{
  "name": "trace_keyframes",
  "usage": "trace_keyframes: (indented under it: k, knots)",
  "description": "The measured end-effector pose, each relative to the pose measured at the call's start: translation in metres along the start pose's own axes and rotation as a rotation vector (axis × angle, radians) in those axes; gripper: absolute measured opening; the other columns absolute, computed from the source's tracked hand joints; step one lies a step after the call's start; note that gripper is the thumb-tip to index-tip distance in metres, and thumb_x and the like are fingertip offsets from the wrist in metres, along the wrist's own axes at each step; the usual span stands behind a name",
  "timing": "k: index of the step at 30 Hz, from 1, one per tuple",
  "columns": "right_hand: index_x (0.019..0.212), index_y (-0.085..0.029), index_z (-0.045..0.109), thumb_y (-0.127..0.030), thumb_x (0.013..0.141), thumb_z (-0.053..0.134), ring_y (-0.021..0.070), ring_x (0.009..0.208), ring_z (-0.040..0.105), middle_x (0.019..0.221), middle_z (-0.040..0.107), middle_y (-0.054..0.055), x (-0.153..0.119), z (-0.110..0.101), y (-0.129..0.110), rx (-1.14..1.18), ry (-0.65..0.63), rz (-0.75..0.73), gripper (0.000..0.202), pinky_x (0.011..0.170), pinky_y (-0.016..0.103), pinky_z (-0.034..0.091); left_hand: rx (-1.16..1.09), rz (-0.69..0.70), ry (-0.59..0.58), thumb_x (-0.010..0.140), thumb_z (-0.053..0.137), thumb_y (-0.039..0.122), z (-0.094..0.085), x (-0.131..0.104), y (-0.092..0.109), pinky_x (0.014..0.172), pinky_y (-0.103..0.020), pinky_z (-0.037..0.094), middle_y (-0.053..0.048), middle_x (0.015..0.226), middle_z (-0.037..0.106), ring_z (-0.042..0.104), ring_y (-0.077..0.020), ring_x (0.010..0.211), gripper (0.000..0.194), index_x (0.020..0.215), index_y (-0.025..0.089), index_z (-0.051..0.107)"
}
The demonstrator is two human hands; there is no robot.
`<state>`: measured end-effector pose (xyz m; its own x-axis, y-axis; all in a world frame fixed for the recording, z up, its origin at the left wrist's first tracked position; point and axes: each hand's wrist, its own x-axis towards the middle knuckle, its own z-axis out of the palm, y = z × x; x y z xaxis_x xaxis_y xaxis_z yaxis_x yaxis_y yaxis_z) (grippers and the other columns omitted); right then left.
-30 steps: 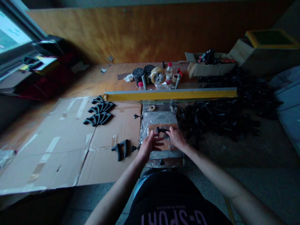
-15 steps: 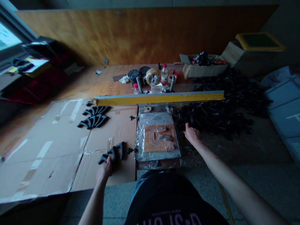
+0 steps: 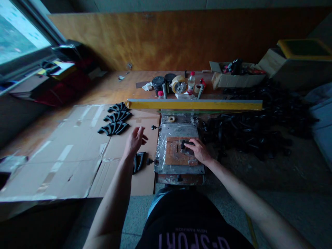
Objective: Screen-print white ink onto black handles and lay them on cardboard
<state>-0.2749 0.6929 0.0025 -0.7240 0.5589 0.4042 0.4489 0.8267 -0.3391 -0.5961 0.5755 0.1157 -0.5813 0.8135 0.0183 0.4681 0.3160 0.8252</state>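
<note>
My right hand (image 3: 196, 151) rests on a black curved plastic part (image 3: 186, 145) lying on the brown pad of a small metal jig plate (image 3: 178, 131) in front of me. My left hand (image 3: 135, 140) hovers open and holds nothing above the cardboard sheet (image 3: 75, 152), just above a few black parts (image 3: 138, 162) lying by the jig's left edge. Three rows of the same black parts (image 3: 115, 119) lie farther back on the cardboard.
A large heap of black parts (image 3: 249, 129) fills the table to the right. A yellow-edged bar (image 3: 194, 104) crosses behind the jig. Cans, tape rolls and a bottle (image 3: 191, 80) stand beyond it. Cardboard boxes (image 3: 233, 77) sit at the back right.
My left hand let go of a black part on the cardboard and rose toward the jig. My right hand went to the heap and came back with a black part onto the pad.
</note>
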Motion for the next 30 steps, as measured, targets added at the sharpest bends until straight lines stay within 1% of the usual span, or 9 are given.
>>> trace_keyframes:
  k: [4, 7, 11, 14, 17, 19, 23, 26, 30]
  knots:
    - [0.125, -0.026, 0.066, -0.010, 0.093, 0.045, 0.0222, 0.109, 0.053, 0.124, 0.061, 0.009, 0.016, 0.013, -0.022, -0.078, -0.156, -0.130, 0.041, 0.098, 0.039, 0.046, -0.572, 0.248, 0.091, 0.090, 0.030, 0.068, 0.022, 0.011, 0.083, 0.046, -0.022, 0.043, -0.002, 0.063, 0.063, 0.052, -0.0114, 0.045, 0.060, 0.110, 0.019, 0.057]
    - [0.126, -0.027, 0.065, -0.012, 0.091, 0.050, 0.0232, 0.110, 0.055, 0.125, 0.062, 0.010, 0.014, 0.006, -0.026, -0.118, -0.204, -0.115, 0.041, 0.097, 0.041, 0.047, -0.634, 0.265, 0.086, 0.092, 0.028, 0.067, 0.024, -0.001, 0.104, 0.045, -0.022, 0.042, -0.002, 0.058, 0.060, 0.051, -0.0111, 0.044, 0.061, 0.093, 0.017, 0.062]
    - [0.101, -0.022, 0.075, -0.017, 0.091, 0.052, 0.0155, 0.090, 0.066, 0.098, 0.073, 0.004, 0.003, -0.025, -0.008, -0.110, -0.021, 0.133, 0.025, 0.084, 0.027, 0.054, -0.546, 0.202, 0.042, 0.092, 0.031, 0.066, 0.017, -0.036, 0.074, 0.057, -0.026, 0.048, -0.004, 0.065, 0.064, 0.059, -0.0144, 0.059, 0.063, 0.099, 0.015, 0.068]
    - [0.083, -0.013, 0.073, -0.018, 0.096, 0.032, 0.0130, 0.072, 0.066, 0.078, 0.072, 0.005, 0.009, -0.057, 0.021, -0.150, 0.138, 0.331, 0.044, 0.073, 0.023, 0.056, -0.420, 0.038, -0.106, 0.089, 0.039, 0.066, 0.022, -0.064, 0.031, 0.062, -0.026, 0.047, -0.004, 0.075, 0.067, 0.060, -0.0157, 0.068, 0.063, 0.107, 0.015, 0.070]
    - [0.111, -0.008, 0.069, -0.020, 0.092, 0.047, 0.0214, 0.097, 0.065, 0.107, 0.069, 0.015, 0.042, -0.077, 0.032, -0.184, 0.255, 0.373, 0.032, 0.089, 0.036, 0.054, -0.347, -0.120, -0.195, 0.083, 0.053, 0.062, 0.044, -0.079, -0.013, 0.058, -0.024, 0.045, -0.002, 0.078, 0.068, 0.059, -0.0148, 0.065, 0.065, 0.130, 0.018, 0.060]
    - [0.130, -0.013, 0.058, -0.022, 0.084, 0.063, 0.0274, 0.118, 0.055, 0.131, 0.056, 0.018, 0.073, -0.076, 0.020, -0.183, 0.265, 0.289, 0.047, 0.102, 0.044, 0.046, -0.303, -0.190, -0.188, 0.080, 0.059, 0.057, 0.061, -0.081, -0.035, 0.055, -0.023, 0.043, -0.001, 0.077, 0.068, 0.058, -0.0143, 0.061, 0.070, 0.139, 0.020, 0.052]
    - [0.121, -0.014, 0.060, -0.024, 0.079, 0.070, 0.0283, 0.113, 0.054, 0.120, 0.061, 0.015, 0.109, -0.050, -0.022, -0.154, -0.039, 0.151, 0.044, 0.097, 0.042, 0.045, -0.220, -0.227, -0.146, 0.078, 0.062, 0.050, 0.081, -0.074, -0.058, 0.060, -0.025, 0.046, -0.003, 0.080, 0.070, 0.063, -0.0169, 0.067, 0.063, 0.134, 0.021, 0.057]
    - [0.097, -0.016, 0.065, -0.015, 0.083, 0.062, 0.0226, 0.095, 0.059, 0.095, 0.066, 0.010, 0.089, -0.036, -0.041, -0.136, -0.274, 0.072, 0.014, 0.085, 0.033, 0.046, -0.236, -0.255, -0.146, 0.078, 0.062, 0.051, 0.083, -0.071, -0.063, 0.063, -0.026, 0.048, -0.004, 0.082, 0.072, 0.065, -0.0188, 0.072, 0.058, 0.128, 0.021, 0.061]
    - [0.091, -0.017, 0.066, -0.003, 0.077, 0.054, 0.0196, 0.091, 0.059, 0.092, 0.067, 0.007, 0.050, -0.049, -0.041, -0.062, -0.394, -0.256, 0.023, 0.081, 0.029, 0.043, -0.279, -0.270, -0.152, 0.078, 0.061, 0.055, 0.085, -0.073, -0.067, 0.065, -0.027, 0.050, -0.006, 0.086, 0.073, 0.067, -0.0204, 0.077, 0.059, 0.125, 0.019, 0.062]
